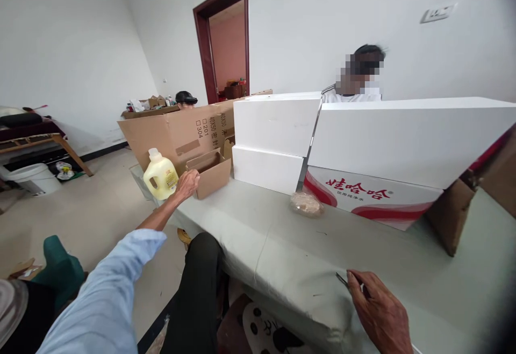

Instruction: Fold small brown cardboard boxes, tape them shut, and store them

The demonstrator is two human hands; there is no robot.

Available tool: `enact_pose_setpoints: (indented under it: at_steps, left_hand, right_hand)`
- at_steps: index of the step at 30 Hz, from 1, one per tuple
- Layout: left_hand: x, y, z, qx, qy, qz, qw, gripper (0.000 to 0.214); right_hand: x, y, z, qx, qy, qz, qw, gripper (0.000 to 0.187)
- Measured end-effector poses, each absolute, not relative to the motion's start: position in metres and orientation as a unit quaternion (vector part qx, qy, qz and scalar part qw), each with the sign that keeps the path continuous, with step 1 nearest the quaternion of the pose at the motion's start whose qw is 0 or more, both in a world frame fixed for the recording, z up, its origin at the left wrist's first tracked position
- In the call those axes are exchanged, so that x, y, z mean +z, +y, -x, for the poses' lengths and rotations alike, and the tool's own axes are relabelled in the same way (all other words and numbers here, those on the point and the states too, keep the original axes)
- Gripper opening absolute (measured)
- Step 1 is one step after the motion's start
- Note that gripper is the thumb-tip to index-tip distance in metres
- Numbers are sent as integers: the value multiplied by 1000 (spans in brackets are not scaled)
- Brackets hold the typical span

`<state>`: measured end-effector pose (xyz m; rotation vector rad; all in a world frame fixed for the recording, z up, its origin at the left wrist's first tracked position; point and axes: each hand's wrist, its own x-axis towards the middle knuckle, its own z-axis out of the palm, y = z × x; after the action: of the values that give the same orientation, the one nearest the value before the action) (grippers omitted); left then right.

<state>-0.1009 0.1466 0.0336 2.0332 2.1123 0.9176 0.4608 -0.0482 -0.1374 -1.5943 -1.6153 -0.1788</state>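
My left hand (188, 183) reaches out to the near left edge of a small open cardboard box (213, 181). Its fingers are curled together. Whether they grip the box's edge or hold something small cannot be made out. Just left of it stands a pale yellow jug (160, 174) with a handle and white cap. Near the table's front edge, my right hand (379, 308) is closed around thin dark tweezers (342, 278), their tip pointing left. A clear plastic bag with beige contents (307, 204) lies on the table between the hands.
White boxes (274, 128) are stacked along the table's far side, above a red-and-white carton (373, 198). A large cardboard sheet (173, 131) stands behind the jug. A person (355, 96) sits beyond the boxes, another (186, 100) farther left. A pale cloth (258, 235) covers the table.
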Motion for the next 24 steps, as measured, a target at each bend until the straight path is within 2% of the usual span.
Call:
enact_pose_setpoints:
  at_steps: [5, 7, 11, 13, 15, 18, 24]
  left_hand:
    - [30, 79, 104, 375, 619, -671, 159, 15]
    - [29, 67, 98, 388, 594, -661, 246, 24]
    - [12, 60, 70, 374, 548, -611, 433, 38]
    - [-5, 58, 51, 348, 533, -577, 512, 43]
    - [-23, 54, 31, 316, 522, -544, 576, 48]
    - [-47, 44, 6, 292, 504, -503, 638, 54]
    - [-53, 11, -3, 353, 439, -480, 672, 81]
  right_hand:
    - [-131, -41, -448, 41, -678, 600, 422, 51]
    - [-125, -42, -433, 92, -689, 575, 431, 59]
    - [-105, -59, -396, 165, -706, 523, 448, 88]
    - [-94, -74, -382, 186, -714, 507, 446, 95]
    - [-83, -88, -372, 201, -711, 505, 446, 92]
    - [-71, -105, -364, 231, -682, 526, 452, 77]
    - [-60, -111, -361, 235, -620, 601, 446, 59]
